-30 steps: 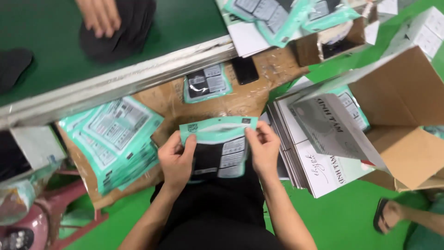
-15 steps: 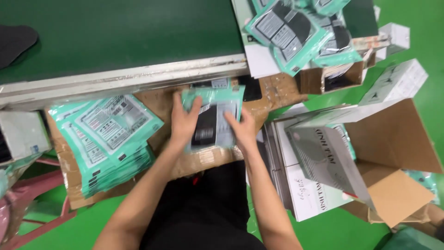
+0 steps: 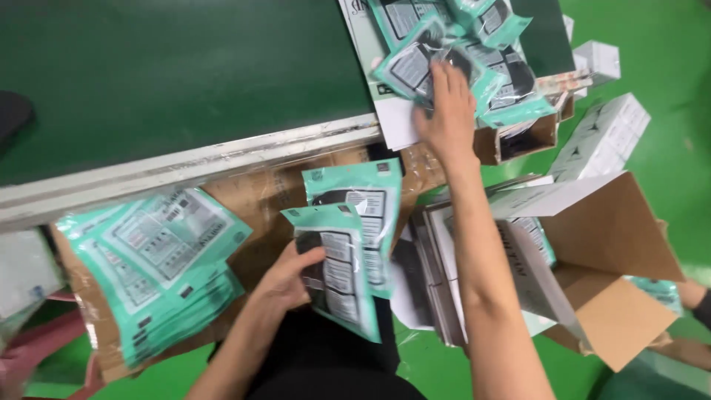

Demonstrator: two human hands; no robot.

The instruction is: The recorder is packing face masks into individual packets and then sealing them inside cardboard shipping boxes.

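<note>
A teal packet [image 3: 342,270] with a dark item showing through its clear front sits in the left hand [image 3: 287,278], low in the middle of the view, above the person's lap. The thumb lies across the packet's front and the fingers curl behind its left edge, gripping it; the packet tilts, its top edge toward the conveyor. A second teal packet [image 3: 366,204] lies just behind it, overlapping, on the brown cardboard [image 3: 252,200].

The right arm stretches up and away from the body, forearm nearly straight. The right hand [image 3: 446,111] lies palm down, fingers spread and flat, on a heap of teal packets [image 3: 481,52] at the top of the view; whether it grips one cannot be told.

To the left, a stack of the same packets [image 3: 159,259] rests on the cardboard. The green conveyor belt [image 3: 170,74] runs across the top left, edged by a metal rail [image 3: 185,167]. An open cardboard box [image 3: 615,252] stands to the right on the green floor [image 3: 666,44], beside flat white cartons [image 3: 603,137].
</note>
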